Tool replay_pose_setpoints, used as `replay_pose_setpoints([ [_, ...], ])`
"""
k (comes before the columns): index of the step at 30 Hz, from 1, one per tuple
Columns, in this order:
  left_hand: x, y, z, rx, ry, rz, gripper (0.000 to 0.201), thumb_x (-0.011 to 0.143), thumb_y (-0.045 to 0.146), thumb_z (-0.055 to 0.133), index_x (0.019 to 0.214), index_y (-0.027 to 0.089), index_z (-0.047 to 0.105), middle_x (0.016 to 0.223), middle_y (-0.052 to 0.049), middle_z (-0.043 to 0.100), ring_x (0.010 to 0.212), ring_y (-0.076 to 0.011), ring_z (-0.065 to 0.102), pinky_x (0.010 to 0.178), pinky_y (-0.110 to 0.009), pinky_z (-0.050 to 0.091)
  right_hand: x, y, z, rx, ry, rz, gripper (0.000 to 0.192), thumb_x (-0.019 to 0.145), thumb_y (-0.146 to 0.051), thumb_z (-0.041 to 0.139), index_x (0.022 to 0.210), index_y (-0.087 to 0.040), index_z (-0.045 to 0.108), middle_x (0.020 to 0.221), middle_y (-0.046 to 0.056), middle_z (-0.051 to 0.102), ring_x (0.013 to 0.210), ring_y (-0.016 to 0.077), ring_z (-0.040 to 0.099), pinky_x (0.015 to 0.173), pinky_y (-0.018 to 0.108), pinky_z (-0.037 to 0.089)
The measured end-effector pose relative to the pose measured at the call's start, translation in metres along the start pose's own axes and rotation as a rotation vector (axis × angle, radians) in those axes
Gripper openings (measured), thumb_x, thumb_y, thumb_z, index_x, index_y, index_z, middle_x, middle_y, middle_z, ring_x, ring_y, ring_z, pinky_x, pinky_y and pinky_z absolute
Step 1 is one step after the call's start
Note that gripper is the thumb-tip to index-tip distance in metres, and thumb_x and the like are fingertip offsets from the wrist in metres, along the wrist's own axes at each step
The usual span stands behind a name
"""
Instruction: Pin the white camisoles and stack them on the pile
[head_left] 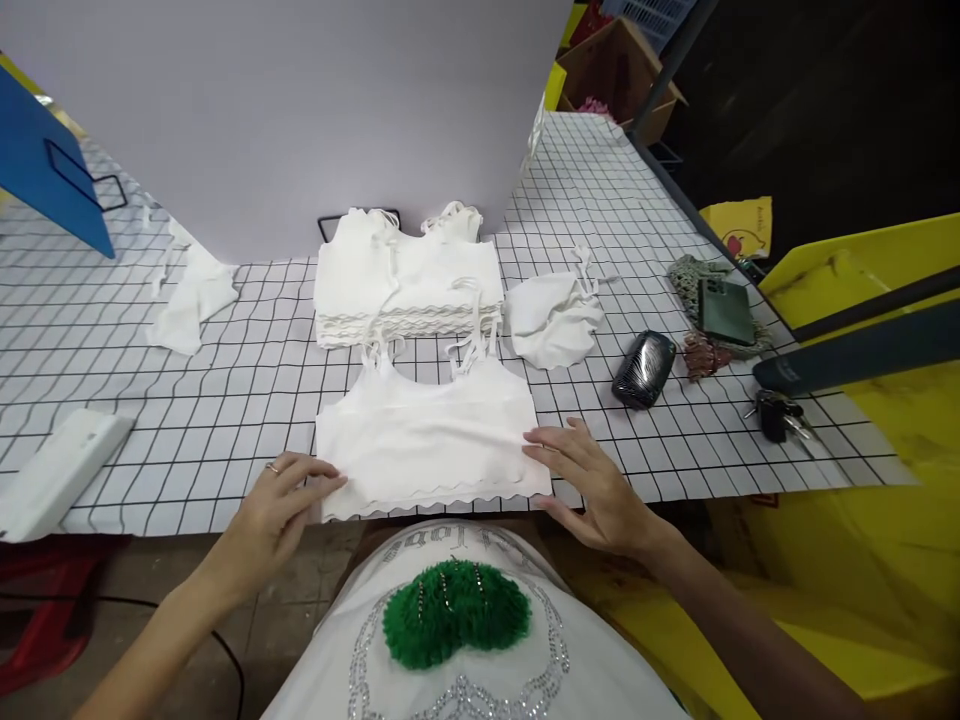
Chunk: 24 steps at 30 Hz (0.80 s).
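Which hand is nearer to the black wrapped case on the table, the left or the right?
The right. The right hand rests on the right edge of the white top, just left of and below the black case. The left hand is at the top's far left edge.

Grid-patterned table (675, 250), pale backdrop board (285, 110), yellow bin (885, 420)

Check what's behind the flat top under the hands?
Behind the flat top lies a stack of folded white tops, backed by a white board. The stack's lower layers are covered.
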<state>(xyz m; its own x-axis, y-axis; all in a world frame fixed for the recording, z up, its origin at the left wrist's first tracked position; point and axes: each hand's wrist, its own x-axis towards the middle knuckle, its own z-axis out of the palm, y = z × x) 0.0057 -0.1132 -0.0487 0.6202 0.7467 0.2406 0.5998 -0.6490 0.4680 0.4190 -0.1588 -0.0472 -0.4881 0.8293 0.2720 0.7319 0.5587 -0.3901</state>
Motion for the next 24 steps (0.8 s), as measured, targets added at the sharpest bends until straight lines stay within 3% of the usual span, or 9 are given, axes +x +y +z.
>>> replay_pose_setpoints([
  [2, 0.006, 0.006, 0.005, 0.021, -0.039, -0.027, 0.058, 0.099, 0.012, 0.039, 0.151, 0.038, 0.044, 0.140, -0.007, 0.061, 0.132, -0.0273, 0.054, 0.105, -0.049, 0.050, 0.004, -0.007, 0.008, -0.041, -0.075, -0.021, 0.069, 0.098, -0.049, 0.052, 0.155, -0.015, 0.032, 0.150, 0.023, 0.049, 0.142, 0.0368, 0.044, 0.116, 0.070, 0.025],
  [4, 0.011, 0.012, 0.014, 0.093, -0.085, 0.001, 0.058, 0.102, 0.020, 0.041, 0.158, 0.033, 0.032, 0.155, -0.008, 0.048, 0.146, -0.0300, 0.041, 0.115, -0.056, 0.041, 0.007, -0.010, 0.017, -0.106, -0.155, -0.022, 0.083, 0.098, -0.057, 0.048, 0.162, -0.017, 0.013, 0.159, 0.022, 0.037, 0.149, 0.0380, 0.033, 0.115, 0.074, 0.023],
  [7, 0.017, 0.008, 0.023, 0.117, -0.136, 0.025, 0.054, 0.102, 0.032, 0.047, 0.156, 0.029, 0.037, 0.158, -0.008, 0.044, 0.149, -0.0300, 0.037, 0.117, -0.056, 0.039, 0.012, -0.007, 0.024, -0.134, -0.211, 0.010, 0.084, 0.099, -0.057, 0.046, 0.162, -0.021, 0.006, 0.161, 0.019, 0.033, 0.151, 0.0371, 0.030, 0.111, 0.075, 0.031],
  [9, 0.027, -0.006, 0.020, 0.034, -0.060, -0.041, 0.044, 0.102, 0.034, 0.048, 0.146, 0.028, 0.052, 0.151, -0.008, 0.053, 0.143, -0.0273, 0.046, 0.114, -0.052, 0.044, 0.021, 0.001, 0.021, -0.110, -0.178, 0.026, 0.074, 0.102, -0.051, 0.044, 0.162, -0.022, 0.012, 0.160, 0.017, 0.035, 0.151, 0.0360, 0.030, 0.110, 0.073, 0.035],
  [12, 0.062, -0.036, 0.004, -0.090, 0.159, -0.228, 0.033, 0.097, 0.042, 0.056, 0.119, 0.024, 0.072, 0.132, -0.010, 0.068, 0.125, -0.0283, 0.062, 0.104, -0.049, 0.053, 0.051, 0.010, 0.011, -0.095, -0.034, 0.005, 0.054, 0.104, -0.040, 0.042, 0.155, -0.022, 0.036, 0.154, 0.017, 0.046, 0.147, 0.0368, 0.037, 0.108, 0.074, 0.036],
  [15, 0.112, -0.063, -0.008, -0.227, 0.270, -0.455, 0.033, 0.086, 0.050, 0.065, 0.099, 0.021, 0.076, 0.111, -0.010, 0.076, 0.100, -0.0263, 0.071, 0.087, -0.040, 0.058, 0.093, 0.010, 0.005, -0.108, 0.040, -0.081, 0.040, 0.103, -0.033, 0.047, 0.140, -0.019, 0.056, 0.143, 0.018, 0.058, 0.140, 0.0380, 0.048, 0.107, 0.073, 0.039],
  [19, 0.168, -0.080, -0.003, -0.246, 0.254, -0.631, 0.036, 0.075, 0.055, 0.071, 0.069, 0.019, 0.071, 0.078, -0.008, 0.074, 0.075, -0.0226, 0.066, 0.068, -0.032, 0.051, 0.136, 0.007, 0.011, -0.091, 0.071, -0.195, 0.028, 0.100, -0.023, 0.051, 0.123, -0.017, 0.066, 0.123, 0.015, 0.070, 0.120, 0.0339, 0.063, 0.102, 0.065, 0.048],
  [21, 0.180, -0.083, 0.003, -0.241, 0.217, -0.647, 0.038, 0.069, 0.055, 0.075, 0.061, 0.019, 0.068, 0.067, -0.006, 0.070, 0.067, -0.0211, 0.062, 0.061, -0.031, 0.045, 0.151, 0.009, 0.016, -0.015, 0.079, -0.196, 0.024, 0.100, -0.021, 0.051, 0.116, -0.017, 0.068, 0.110, 0.014, 0.073, 0.105, 0.0293, 0.068, 0.092, 0.053, 0.056],
  [24, 0.183, -0.084, 0.010, -0.248, 0.177, -0.663, 0.033, 0.060, 0.047, 0.081, 0.055, 0.019, 0.064, 0.059, -0.003, 0.066, 0.061, -0.0187, 0.058, 0.058, -0.030, 0.040, 0.170, 0.014, 0.022, 0.140, 0.079, -0.126, 0.022, 0.098, -0.020, 0.051, 0.108, -0.017, 0.071, 0.097, 0.012, 0.073, 0.091, 0.0256, 0.068, 0.077, 0.041, 0.057],
])
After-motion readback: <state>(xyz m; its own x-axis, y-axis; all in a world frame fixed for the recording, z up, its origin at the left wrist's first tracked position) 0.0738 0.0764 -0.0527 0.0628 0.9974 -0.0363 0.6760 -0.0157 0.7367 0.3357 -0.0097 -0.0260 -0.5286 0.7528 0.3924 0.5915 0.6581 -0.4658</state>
